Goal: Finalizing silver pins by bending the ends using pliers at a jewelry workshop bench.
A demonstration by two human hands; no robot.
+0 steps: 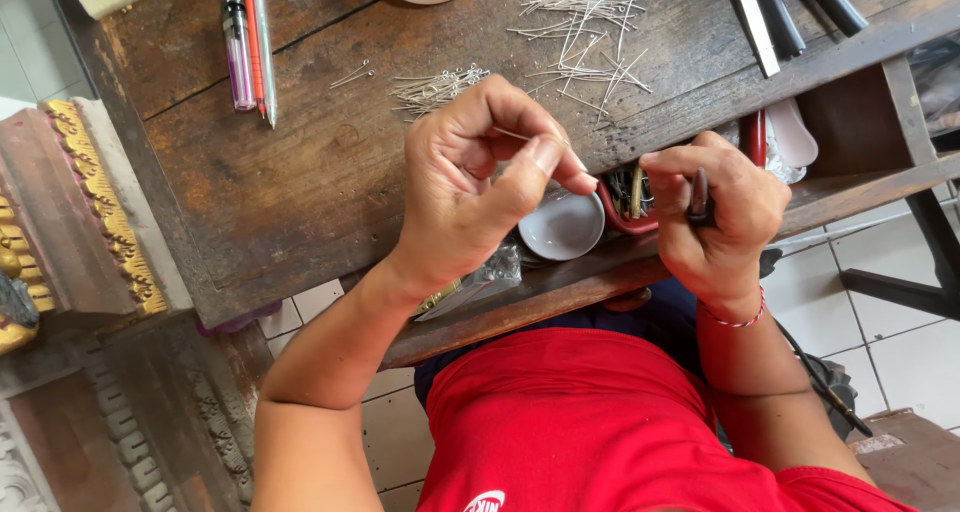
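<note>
the left hand [470,187] pinches a thin metal pin [512,134] between thumb and fingers. the right hand [715,212] is closed around red-handled pliers [640,207], above a small grey dish [562,227] at the wooden tabletop [300,162] edge.

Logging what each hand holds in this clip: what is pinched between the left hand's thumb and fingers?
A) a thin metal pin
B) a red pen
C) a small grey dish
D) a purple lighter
A: the left hand pinches a thin metal pin at its fingertips, while the purple lighter and red pen lie on the wooden table and the grey dish sits below the hands.
</note>
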